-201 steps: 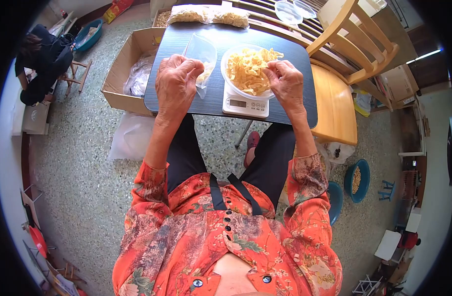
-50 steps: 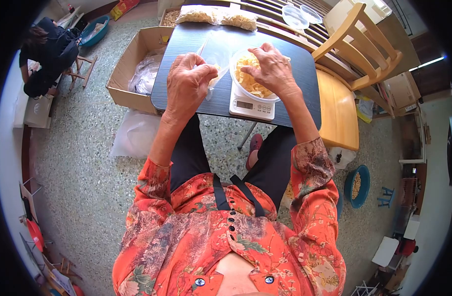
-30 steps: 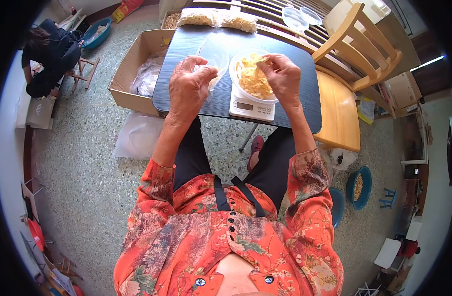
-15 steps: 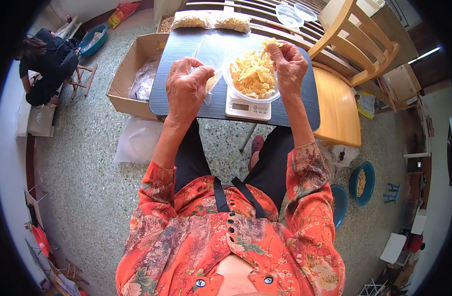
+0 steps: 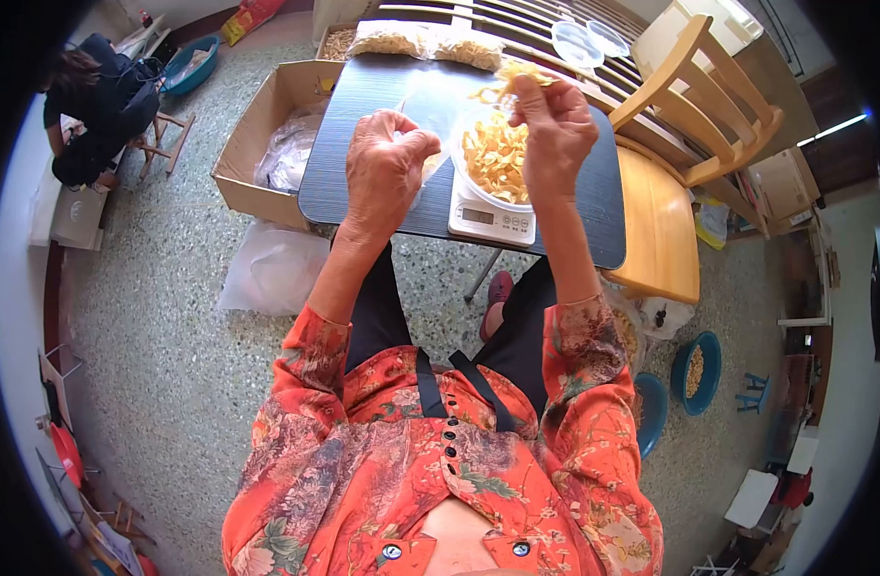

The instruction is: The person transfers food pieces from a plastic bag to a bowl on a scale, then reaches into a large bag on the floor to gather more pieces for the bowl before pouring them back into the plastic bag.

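On the small dark table (image 5: 334, 187), a white kitchen scale (image 5: 491, 224) carries a clear plastic bowl (image 5: 505, 204) heaped with pale yellow dried strips (image 5: 494, 161). My right hand (image 5: 557, 144) is above the bowl's right side, pinching a small clump of the same strips (image 5: 513, 82), some dangling leftward. My left hand (image 5: 390, 171) is closed on the edge of a clear plastic bag (image 5: 430, 108), which stands left of the bowl with some pale pieces low inside. The fingers of my left hand partly hide the bag.
Two filled clear bags (image 5: 430, 43) lie at the table's far edge. A cardboard box (image 5: 248, 144) with plastic bags stands to the left, a wooden chair (image 5: 656, 221) to the right. Blue basins (image 5: 697, 372) rest on the floor. Another person (image 5: 99, 106) sits far left.
My right hand has moved slightly left over the bowl, and the pinched strips now spread out toward the bag. My left hand keeps its hold. The whole view has shifted a little.
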`<state>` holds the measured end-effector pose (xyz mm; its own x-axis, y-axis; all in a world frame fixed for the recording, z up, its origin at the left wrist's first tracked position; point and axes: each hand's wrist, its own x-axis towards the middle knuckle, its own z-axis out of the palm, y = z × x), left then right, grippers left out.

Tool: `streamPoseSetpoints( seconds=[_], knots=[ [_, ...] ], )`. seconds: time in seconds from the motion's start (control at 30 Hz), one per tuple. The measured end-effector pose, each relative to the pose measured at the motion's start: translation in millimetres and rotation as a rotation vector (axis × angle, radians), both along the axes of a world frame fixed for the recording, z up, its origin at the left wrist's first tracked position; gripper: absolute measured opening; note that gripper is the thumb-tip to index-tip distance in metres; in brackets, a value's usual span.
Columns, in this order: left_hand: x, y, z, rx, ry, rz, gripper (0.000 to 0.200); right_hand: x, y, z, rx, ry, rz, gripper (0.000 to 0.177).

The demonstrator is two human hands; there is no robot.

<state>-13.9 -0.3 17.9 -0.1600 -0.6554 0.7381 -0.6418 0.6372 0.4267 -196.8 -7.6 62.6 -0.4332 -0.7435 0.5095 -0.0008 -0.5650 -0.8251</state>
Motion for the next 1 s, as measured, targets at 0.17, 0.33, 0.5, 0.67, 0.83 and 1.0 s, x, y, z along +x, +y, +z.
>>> streamPoseSetpoints(
  seconds=[0.17, 0.33, 0.5, 0.67, 0.83, 1.0],
  knots=[
    [2.8, 0.4, 1.3, 0.007, -0.008, 0.012, 0.012, 40.8, -9.9, -12.3, -0.051, 0.439, -0.198, 0.019],
    [8.0, 2.0, 1.6, 0.001, 0.037, 0.000, 0.009, 41.2, -8.7, -19.5, -0.007, 0.806, -0.144, 0.032],
    [10.7, 0.7, -2.8, 0.001, 0.076, 0.015, 0.012, 18.9, 4.3, -9.7, 0.070, 0.716, -0.167, 0.018],
    [15.0, -6.0, -10.8, -0.073, 0.206, 0.009, 0.014, -38.0, 19.6, -20.7, 0.156, 0.711, -0.286, 0.015],
    [17.7, -0.6, -9.7, 0.009, 0.075, 0.048, 0.015, -73.8, 38.2, -31.4, 0.287, 0.735, -0.278, 0.014],
    [12.4, 4.3, -2.3, -0.018, 0.066, 0.037, 0.015, -80.4, 49.1, -23.4, 0.342, 1.058, -0.144, 0.030]
  ],
)
